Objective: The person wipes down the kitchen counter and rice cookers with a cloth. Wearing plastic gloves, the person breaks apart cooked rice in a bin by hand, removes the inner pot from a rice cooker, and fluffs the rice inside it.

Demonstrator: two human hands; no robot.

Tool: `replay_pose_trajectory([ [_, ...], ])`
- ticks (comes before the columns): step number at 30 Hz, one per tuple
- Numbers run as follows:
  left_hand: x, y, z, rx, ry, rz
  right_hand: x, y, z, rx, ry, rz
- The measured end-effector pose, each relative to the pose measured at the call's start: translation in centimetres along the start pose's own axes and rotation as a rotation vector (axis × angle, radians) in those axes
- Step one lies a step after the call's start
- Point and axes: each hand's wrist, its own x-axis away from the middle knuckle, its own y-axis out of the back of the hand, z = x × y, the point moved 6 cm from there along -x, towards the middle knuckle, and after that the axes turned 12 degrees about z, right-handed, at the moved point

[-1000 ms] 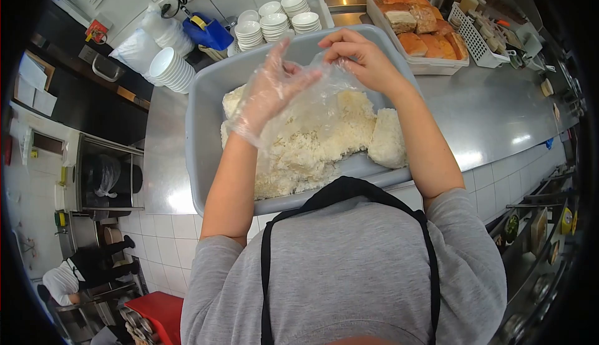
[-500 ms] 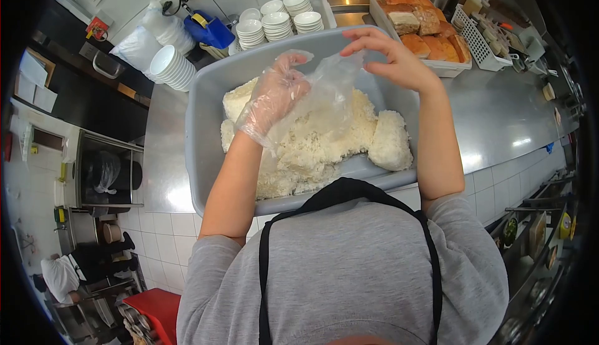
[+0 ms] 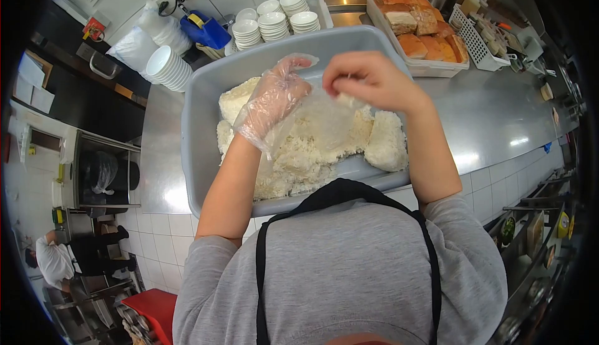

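My left hand [image 3: 277, 98] wears a loose clear plastic glove and is partly closed on a second thin clear plastic glove [image 3: 327, 123], which hangs between my hands. My right hand [image 3: 371, 83] is bare, its fingers curled in a pinch at the upper edge of that plastic; a small whitish bit shows at the fingertips. Below both hands stands a large grey plastic tub [image 3: 194, 114]. Cooked white rice [image 3: 299, 167] lies in it in clumps, partly seen through the plastic. A block-shaped mound of rice [image 3: 385, 142] sits at the right side.
Stacks of small white bowls [image 3: 271, 25] stand on a tray behind the tub. Larger white bowls [image 3: 170, 67] are stacked at the left. A white bin of browned slabs [image 3: 424, 36] and a white basket [image 3: 477, 42] stand back right. A person [image 3: 59, 254] is far left.
My right hand has gone from spread fingers to a curled pinch, a little lower. The hanging plastic has dropped slightly. My left hand stays nearly in place.
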Motion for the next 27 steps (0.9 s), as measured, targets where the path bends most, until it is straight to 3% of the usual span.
replay_pose_trajectory([
  [2, 0.4, -0.1, -1.0, 0.035, -0.060, 0.005, -0.1, -2.0, -1.9, 0.144, -0.324, 0.244],
  [3, 0.7, -0.2, -1.7, 0.074, -0.118, 0.006, -0.1, -2.3, -2.1, 0.146, -0.323, 0.242],
  [5, 1.0, -0.6, -2.4, 0.164, -0.168, -0.004, 0.9, -3.1, -5.0, 0.284, -0.661, 0.303],
  [6, 1.0, -0.7, -2.7, 0.256, -0.216, -0.013, 0.8, -3.6, -6.0, 0.272, -0.730, 0.360],
  [10, 1.2, -0.3, -3.4, 0.292, -0.369, -0.121, 0.8, -2.5, -7.2, 0.283, -0.743, 0.274],
  [12, 1.5, 0.4, -3.0, 0.185, -0.290, -0.264, 0.5, -1.0, -6.3, 0.521, -0.408, 0.144],
  [13, 1.5, 0.4, -3.0, 0.183, -0.292, -0.264, 0.4, -1.1, -6.2, 0.523, -0.407, 0.142],
  [15, 0.9, -0.5, -2.3, -0.034, -0.064, -0.163, 0.1, -0.7, -5.8, 0.438, -0.396, -0.004],
  [19, 0.3, -1.6, -0.6, -0.005, -0.101, -0.125, -0.3, -2.2, -3.7, 0.407, -0.222, 0.035],
  [21, 0.6, -0.9, -1.2, -0.060, -0.191, -0.176, -0.4, -2.4, -3.3, 0.581, -0.156, 0.027],
  [24, 1.0, -0.4, -1.8, -0.116, -0.216, -0.226, 0.1, -1.9, -3.3, 0.586, -0.292, 0.058],
  [27, 1.4, 0.3, -2.6, -0.131, -0.210, -0.237, 0.0, -1.3, -1.1, 0.674, -0.162, -0.069],
])
